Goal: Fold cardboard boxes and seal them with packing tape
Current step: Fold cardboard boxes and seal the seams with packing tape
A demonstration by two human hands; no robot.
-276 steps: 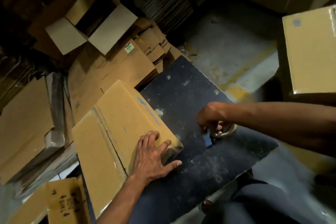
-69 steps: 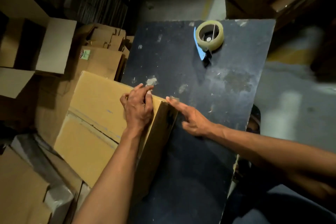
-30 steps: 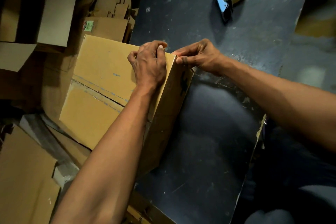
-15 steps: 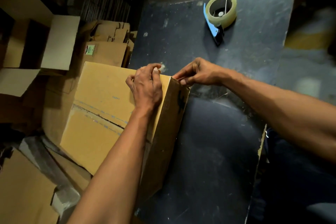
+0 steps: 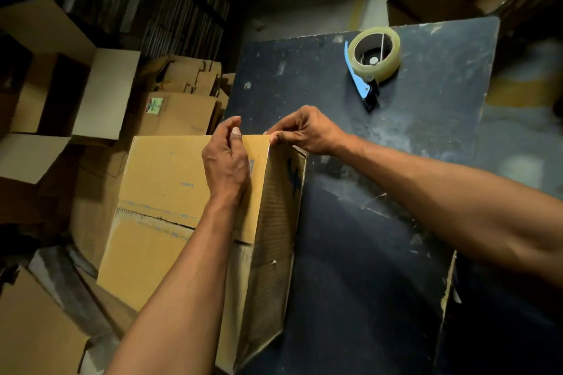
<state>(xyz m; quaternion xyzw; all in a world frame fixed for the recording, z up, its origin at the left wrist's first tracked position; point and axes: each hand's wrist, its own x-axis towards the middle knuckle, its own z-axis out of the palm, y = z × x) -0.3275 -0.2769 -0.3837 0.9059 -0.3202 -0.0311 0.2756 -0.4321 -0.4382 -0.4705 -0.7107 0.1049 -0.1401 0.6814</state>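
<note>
Both hands have closed in on the box (image 5: 170, 179) at the dark surface's (image 5: 426, 137) edge, left hand (image 5: 227, 158) and right hand (image 5: 304, 131) fingers pinching its far top corner, so the tape dispenser (image 5: 371, 61) waits while sealing continues.

A packing storeroom — flattened cartons (image 5: 179, 113) stacked high, tape dispenser (image 5: 370, 61) on workboard (image 5: 426, 137).

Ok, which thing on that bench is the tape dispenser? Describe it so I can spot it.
Find the dark, scuffed board on the right. At its far end, beyond both hands and apart from the box, lies the tape dispenser. It is the only round thing there: a clear tape roll with a light blue blade guard.
</note>
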